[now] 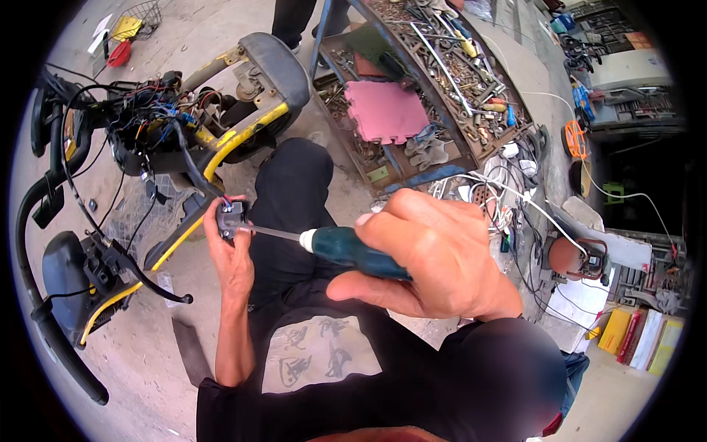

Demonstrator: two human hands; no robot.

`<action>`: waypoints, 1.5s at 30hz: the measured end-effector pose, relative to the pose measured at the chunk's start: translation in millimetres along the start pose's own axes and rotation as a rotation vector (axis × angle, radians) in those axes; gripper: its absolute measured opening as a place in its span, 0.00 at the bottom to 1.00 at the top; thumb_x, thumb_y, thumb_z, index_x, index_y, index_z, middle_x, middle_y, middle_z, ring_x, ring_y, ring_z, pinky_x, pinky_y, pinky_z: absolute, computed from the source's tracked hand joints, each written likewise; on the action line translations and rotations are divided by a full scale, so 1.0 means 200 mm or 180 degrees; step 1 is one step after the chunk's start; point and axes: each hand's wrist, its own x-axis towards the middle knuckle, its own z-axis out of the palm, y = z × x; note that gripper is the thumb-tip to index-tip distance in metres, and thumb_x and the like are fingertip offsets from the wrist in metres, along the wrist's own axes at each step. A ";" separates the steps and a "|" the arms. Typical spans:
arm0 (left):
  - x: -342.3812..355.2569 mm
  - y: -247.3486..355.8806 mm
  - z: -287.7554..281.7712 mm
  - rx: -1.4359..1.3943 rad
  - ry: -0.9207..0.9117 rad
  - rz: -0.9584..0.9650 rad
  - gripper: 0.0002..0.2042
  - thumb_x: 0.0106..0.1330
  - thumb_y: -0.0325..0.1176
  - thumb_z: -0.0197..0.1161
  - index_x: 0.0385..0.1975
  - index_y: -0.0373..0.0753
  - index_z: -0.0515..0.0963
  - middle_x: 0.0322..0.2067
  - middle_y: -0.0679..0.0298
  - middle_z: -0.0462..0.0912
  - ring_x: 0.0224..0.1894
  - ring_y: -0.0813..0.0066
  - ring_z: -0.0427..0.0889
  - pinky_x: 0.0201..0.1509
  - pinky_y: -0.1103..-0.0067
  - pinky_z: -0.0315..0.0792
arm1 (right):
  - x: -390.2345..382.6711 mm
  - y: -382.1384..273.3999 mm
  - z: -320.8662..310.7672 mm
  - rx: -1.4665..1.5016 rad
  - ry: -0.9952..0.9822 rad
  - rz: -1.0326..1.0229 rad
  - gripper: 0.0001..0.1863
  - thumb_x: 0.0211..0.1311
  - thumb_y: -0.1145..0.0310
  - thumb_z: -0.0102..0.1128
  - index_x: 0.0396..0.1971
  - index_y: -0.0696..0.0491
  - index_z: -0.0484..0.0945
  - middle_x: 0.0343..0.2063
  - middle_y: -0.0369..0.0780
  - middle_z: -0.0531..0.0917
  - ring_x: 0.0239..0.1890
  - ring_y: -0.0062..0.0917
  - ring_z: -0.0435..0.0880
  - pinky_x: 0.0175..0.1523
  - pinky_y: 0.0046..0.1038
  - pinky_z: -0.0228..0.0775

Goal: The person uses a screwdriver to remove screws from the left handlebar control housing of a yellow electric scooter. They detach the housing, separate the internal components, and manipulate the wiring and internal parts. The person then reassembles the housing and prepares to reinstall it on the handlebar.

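Note:
My left hand [234, 254] is closed around a small dark block with wires [233, 218], held up beside the yellow frame of a partly stripped scooter [239, 144]. Red and blue wires run into the block's top. A screwdriver [346, 249] with a dark green handle and a white collar lies across my lap, gripped in my right hand [434, 254]. Its shaft points left, and the tip meets or nearly meets the block; the exact contact is too small to make out. Loose wiring [158, 110] spills from the scooter's front.
A metal tool cart [434, 177] full of tools and small parts stands ahead, with a pink foam mat [387, 110] on its lower tray. White cables [508, 195] tangle on the floor at right. The scooter's handlebar [33, 243] curves along the left. Another person's legs [291, 22] show beyond.

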 end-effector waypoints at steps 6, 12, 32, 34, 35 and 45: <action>0.04 -0.05 -0.02 0.0241 -0.0170 0.0126 0.24 0.76 0.24 0.57 0.71 0.37 0.62 0.61 0.56 0.78 0.48 0.76 0.78 0.54 0.79 0.77 | -0.04 0.04 0.12 0.0288 0.0542 -0.0433 0.22 0.51 0.72 0.74 0.46 0.57 0.78 0.28 0.36 0.71 0.24 0.26 0.75 0.22 0.27 0.64; 0.03 -0.03 -0.01 0.0265 -0.0201 -0.0033 0.25 0.75 0.21 0.55 0.70 0.37 0.63 0.59 0.57 0.79 0.43 0.78 0.79 0.47 0.81 0.78 | -0.08 0.03 0.08 0.0130 0.0423 -0.0148 0.22 0.58 0.60 0.76 0.45 0.56 0.77 0.27 0.37 0.71 0.23 0.27 0.76 0.23 0.29 0.67; 0.01 -0.03 -0.04 0.0160 -0.0174 -0.0047 0.26 0.73 0.20 0.54 0.71 0.36 0.63 0.48 0.61 0.76 0.38 0.79 0.76 0.43 0.81 0.74 | -0.06 0.01 0.06 0.0226 0.0556 0.0070 0.23 0.55 0.67 0.81 0.44 0.59 0.76 0.30 0.41 0.82 0.25 0.32 0.83 0.24 0.30 0.70; 0.01 -0.03 -0.03 0.0169 -0.0161 -0.0077 0.26 0.72 0.21 0.55 0.70 0.35 0.63 0.48 0.61 0.76 0.37 0.79 0.76 0.42 0.81 0.74 | -0.06 0.02 0.06 0.0303 0.0517 0.0017 0.24 0.53 0.69 0.83 0.45 0.59 0.77 0.30 0.42 0.83 0.23 0.33 0.82 0.23 0.29 0.70; 0.00 -0.01 -0.01 0.0175 -0.0111 -0.0060 0.25 0.72 0.21 0.55 0.70 0.35 0.63 0.48 0.61 0.75 0.37 0.79 0.76 0.42 0.81 0.74 | -0.06 0.01 0.07 0.0377 0.0533 -0.0033 0.24 0.53 0.70 0.83 0.45 0.59 0.77 0.30 0.41 0.82 0.23 0.33 0.82 0.23 0.30 0.70; -0.01 -0.04 -0.05 0.0218 -0.0056 -0.0044 0.24 0.72 0.22 0.55 0.69 0.35 0.64 0.45 0.61 0.75 0.35 0.79 0.75 0.39 0.82 0.72 | -0.05 0.04 0.12 0.1006 0.0578 -0.0129 0.20 0.58 0.70 0.76 0.45 0.57 0.73 0.33 0.42 0.78 0.34 0.40 0.81 0.36 0.38 0.74</action>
